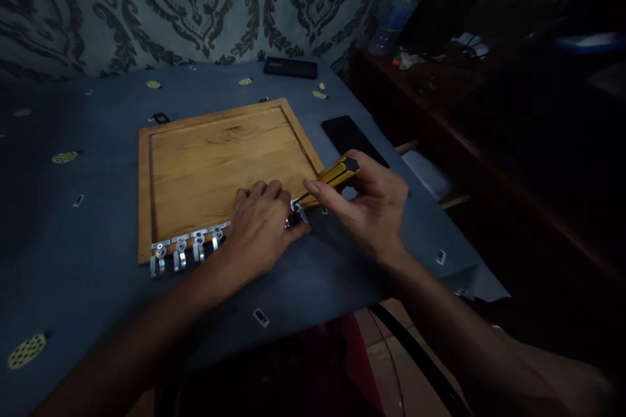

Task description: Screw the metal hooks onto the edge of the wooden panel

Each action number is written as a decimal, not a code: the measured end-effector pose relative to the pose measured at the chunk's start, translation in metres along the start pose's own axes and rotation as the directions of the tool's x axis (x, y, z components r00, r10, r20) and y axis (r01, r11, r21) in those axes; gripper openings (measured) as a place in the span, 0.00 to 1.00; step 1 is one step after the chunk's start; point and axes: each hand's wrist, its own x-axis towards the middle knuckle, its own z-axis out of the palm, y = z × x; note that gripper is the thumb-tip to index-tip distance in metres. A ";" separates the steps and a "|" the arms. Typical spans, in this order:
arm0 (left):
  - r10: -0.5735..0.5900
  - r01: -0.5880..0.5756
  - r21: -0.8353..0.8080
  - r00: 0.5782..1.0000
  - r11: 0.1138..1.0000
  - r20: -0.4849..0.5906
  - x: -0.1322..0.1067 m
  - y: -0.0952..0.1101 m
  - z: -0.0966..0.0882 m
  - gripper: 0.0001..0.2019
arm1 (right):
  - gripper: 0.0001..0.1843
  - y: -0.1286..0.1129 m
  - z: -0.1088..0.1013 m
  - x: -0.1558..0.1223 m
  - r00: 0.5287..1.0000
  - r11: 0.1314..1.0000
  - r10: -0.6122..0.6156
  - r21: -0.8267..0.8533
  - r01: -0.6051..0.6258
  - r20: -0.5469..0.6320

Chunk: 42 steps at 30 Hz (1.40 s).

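A rectangular wooden board [220,169] with a raised rim lies on the table. Along its near edge sits a row of several silver metal hooks [180,253], their curved ends hanging past the rim. My left hand [259,225] grips the board's near edge, fingers bent over the wood and thumb beside the rightmost hook [297,210]; it covers the middle of the row. In my right hand [374,205] is a screwdriver [337,172] with a yellow and black handle. The shaft slants down left, and its tip meets the rightmost hook. Any screw there is too small to make out.
A blue cloth [88,221] with pineapple prints covers the table. Right of the board lies a flat black phone-like slab [353,137]; a black case [290,67] rests at the back. A dark wooden surface [420,94] at right bears a plastic bottle [391,23].
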 end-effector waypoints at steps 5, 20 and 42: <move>0.000 0.000 0.007 1.000 1.000 -0.012 0.000 0.001 0.000 0.18 | 0.10 -0.005 -0.004 0.002 0.989 0.976 0.123 0.170 -0.135 0.077; 0.003 -0.002 0.040 1.000 0.999 -0.023 0.000 0.000 0.001 0.17 | 0.08 -0.006 -0.023 0.009 0.970 0.890 0.142 0.404 -0.211 0.196; 0.012 -0.012 0.037 1.000 0.999 0.007 -0.001 0.001 -0.002 0.18 | 0.16 -0.006 -0.020 0.019 0.941 0.872 0.118 0.420 -0.251 0.316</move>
